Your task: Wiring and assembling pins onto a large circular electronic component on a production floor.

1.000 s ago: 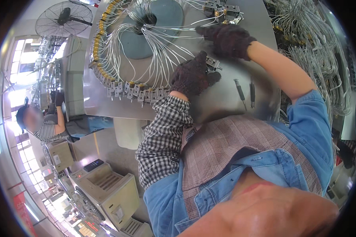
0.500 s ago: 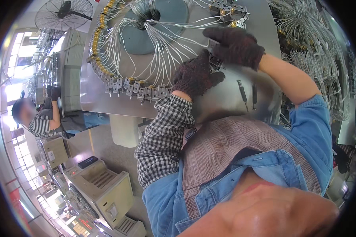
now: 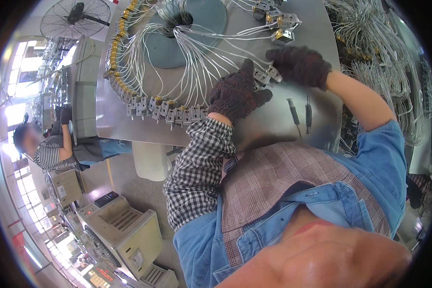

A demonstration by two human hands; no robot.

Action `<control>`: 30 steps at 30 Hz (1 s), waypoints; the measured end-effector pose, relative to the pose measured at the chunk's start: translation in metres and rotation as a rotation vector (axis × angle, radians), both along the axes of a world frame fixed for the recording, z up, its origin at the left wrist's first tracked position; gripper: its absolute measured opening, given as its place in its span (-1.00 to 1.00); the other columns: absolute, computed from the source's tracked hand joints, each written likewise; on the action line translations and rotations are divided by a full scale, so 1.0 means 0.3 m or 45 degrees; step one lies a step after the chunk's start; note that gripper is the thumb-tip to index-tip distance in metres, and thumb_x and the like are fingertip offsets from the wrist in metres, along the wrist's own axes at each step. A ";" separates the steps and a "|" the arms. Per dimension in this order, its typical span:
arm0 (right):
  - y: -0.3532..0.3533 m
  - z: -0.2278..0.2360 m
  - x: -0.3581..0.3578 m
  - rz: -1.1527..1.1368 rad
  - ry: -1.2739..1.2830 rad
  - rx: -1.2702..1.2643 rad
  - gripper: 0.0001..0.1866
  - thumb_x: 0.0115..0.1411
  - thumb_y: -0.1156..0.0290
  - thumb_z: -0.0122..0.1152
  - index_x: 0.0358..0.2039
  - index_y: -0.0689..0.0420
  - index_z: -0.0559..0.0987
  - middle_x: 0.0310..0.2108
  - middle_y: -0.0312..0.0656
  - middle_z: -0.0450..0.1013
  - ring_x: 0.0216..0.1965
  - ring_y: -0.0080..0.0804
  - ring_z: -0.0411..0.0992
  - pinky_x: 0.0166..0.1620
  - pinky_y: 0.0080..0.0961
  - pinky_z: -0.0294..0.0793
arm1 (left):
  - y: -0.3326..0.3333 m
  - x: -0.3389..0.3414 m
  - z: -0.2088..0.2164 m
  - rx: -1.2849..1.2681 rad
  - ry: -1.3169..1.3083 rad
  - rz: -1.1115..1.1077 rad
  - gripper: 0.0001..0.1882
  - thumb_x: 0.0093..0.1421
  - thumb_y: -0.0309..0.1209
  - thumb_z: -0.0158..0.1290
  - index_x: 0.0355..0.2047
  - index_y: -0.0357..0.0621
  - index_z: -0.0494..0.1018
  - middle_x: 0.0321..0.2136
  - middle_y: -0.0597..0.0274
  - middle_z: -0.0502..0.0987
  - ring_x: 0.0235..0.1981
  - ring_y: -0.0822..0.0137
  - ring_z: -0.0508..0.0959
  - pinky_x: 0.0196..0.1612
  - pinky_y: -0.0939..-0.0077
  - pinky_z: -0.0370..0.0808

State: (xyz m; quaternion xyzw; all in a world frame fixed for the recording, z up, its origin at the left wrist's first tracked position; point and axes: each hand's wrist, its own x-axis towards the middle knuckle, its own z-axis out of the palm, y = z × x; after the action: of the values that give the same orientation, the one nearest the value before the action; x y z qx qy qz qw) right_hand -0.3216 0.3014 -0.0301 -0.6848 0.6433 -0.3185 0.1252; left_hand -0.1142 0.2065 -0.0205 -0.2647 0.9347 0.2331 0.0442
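Both my hands wear dark knitted gloves. My left hand (image 3: 237, 93) rests on the metal table, its thumb and forefinger spread to either side of a small silver metal block (image 3: 260, 77). A second metal block (image 3: 273, 73) sits just right of it, under the fingers of my right hand (image 3: 302, 67). That hand is slightly blurred; its fingers stretch leftward above the blocks, and no firm grip shows. White wires (image 3: 192, 53) fan out from the hole of a round grey disc (image 3: 211, 21) toward the blocks. More wired blocks (image 3: 173, 114) line the table's near left edge.
Two slim screwdrivers (image 3: 294, 115) lie on the metal table (image 3: 269, 120) near my body. Finished-looking wired blocks (image 3: 283, 29) cluster at the far right. Bundles of wire (image 3: 384, 72) hang beyond the right edge. At left, another person (image 3: 48, 144) works by a machine; a fan (image 3: 75, 14) stands behind.
My right hand has moved right and slightly nearer me, off the blocks it covered, so two now show beside my left hand. The left hand has stayed almost in place.
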 end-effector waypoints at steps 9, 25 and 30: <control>-0.050 0.107 0.060 0.163 0.601 0.679 -0.54 0.11 0.26 0.14 0.06 0.00 0.41 -0.21 -0.01 0.51 -0.18 -0.01 0.50 -0.14 -0.13 0.47 | 0.046 -0.062 -0.028 -0.325 0.242 -0.087 -0.01 0.03 0.05 0.12 0.30 -0.24 -0.05 0.04 -0.16 0.43 0.12 -0.05 0.39 0.31 0.08 0.06; -0.002 0.024 -0.123 -0.357 0.073 0.234 -0.46 0.21 0.15 0.15 0.20 -0.10 0.32 -0.04 -0.09 0.46 0.03 -0.14 0.42 0.11 -0.29 0.38 | 0.036 -0.058 0.013 0.047 0.046 -0.119 -0.14 0.07 -0.08 0.16 0.30 -0.07 0.06 0.01 -0.02 0.47 -0.02 -0.05 0.48 0.14 0.09 0.32; 0.000 0.022 -0.088 -0.222 0.180 0.370 -0.44 0.25 0.20 0.08 0.24 -0.03 0.24 -0.09 -0.11 0.50 -0.01 -0.18 0.45 0.06 -0.29 0.41 | 0.047 -0.059 0.031 0.037 0.090 -0.072 -0.18 0.07 -0.09 0.17 0.27 -0.07 0.10 -0.05 -0.09 0.49 -0.02 -0.12 0.46 0.09 0.08 0.36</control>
State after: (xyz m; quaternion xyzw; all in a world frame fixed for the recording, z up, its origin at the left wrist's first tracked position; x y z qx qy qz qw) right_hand -0.3480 0.3014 -0.0236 -0.6218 0.7468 -0.1829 0.1492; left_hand -0.1319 0.2206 -0.0112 -0.2290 0.9393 0.2545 0.0214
